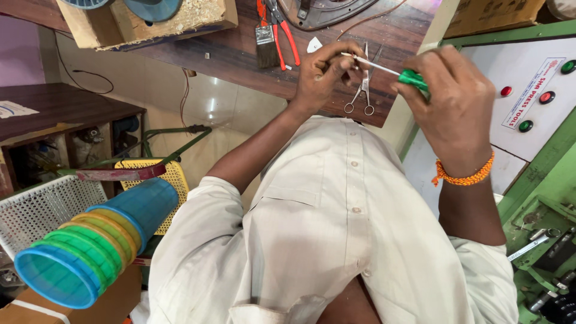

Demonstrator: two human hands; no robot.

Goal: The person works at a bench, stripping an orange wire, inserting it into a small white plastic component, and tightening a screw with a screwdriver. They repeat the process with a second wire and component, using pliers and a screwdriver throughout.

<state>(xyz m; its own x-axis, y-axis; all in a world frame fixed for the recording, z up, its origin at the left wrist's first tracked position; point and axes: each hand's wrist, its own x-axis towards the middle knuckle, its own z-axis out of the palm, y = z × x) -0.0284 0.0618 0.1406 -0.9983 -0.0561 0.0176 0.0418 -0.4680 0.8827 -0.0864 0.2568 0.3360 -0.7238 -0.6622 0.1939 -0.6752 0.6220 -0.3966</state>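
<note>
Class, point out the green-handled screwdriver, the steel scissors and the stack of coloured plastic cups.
Green-handled screwdriver (413, 78), head view, on its green handle.
Steel scissors (363, 90), head view, near the pivot.
Stack of coloured plastic cups (90, 246), head view, on the middle rims.

We see a bright, evenly lit scene with soft daylight-like light and only faint shadows. A pale glare patch shines on the glossy floor (211, 108), and the white panel (528, 90) looks slightly washed out. The shirt (336, 228) is well exposed, its folds clear. The hands' edges are a little soft from motion. The wide lens bends lines near the borders, and the stacked cups (90, 246) at the lower left look stretched.
</note>
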